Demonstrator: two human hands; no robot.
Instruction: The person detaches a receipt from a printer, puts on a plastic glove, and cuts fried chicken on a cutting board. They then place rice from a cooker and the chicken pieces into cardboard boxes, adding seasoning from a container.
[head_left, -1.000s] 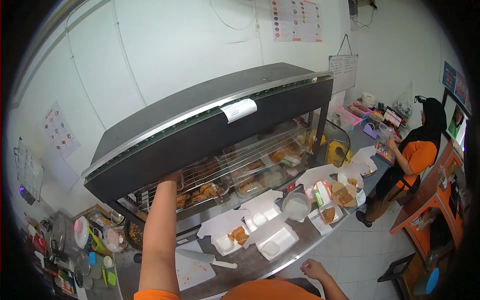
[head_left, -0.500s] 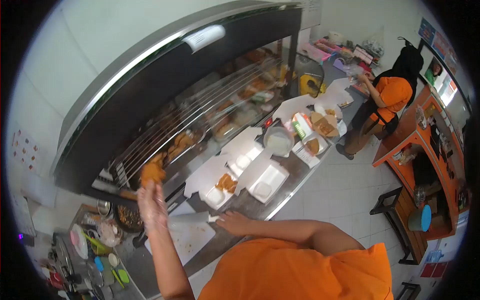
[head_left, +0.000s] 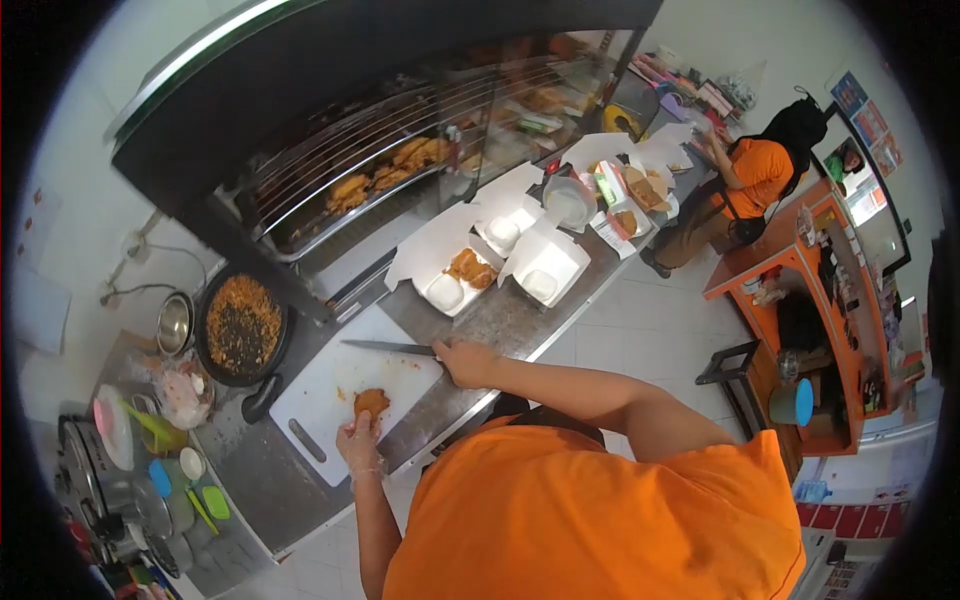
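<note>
My left hand (head_left: 362, 447), in a clear plastic glove, holds a piece of fried chicken (head_left: 371, 402) at the near edge of the white cutting board (head_left: 330, 400). A few crumbs lie on the board. My bare right hand (head_left: 466, 362) is closed around the handle of a knife (head_left: 388, 347), whose blade points left over the board's right part. Just beyond, an open white box (head_left: 440, 262) holds rice and fried pieces. Beside it, another open box (head_left: 548, 262) holds a round of rice.
A glass display case (head_left: 345, 165) with fried food stands behind the boxes. At the left are a black pan (head_left: 243, 328) and a steel bowl (head_left: 175, 322). A co-worker in orange (head_left: 760, 175) stands at the counter's far end.
My left hand has come down from the display case to the cutting board with the fried chicken. The knife blade now shows clearly, and the view has shifted.
</note>
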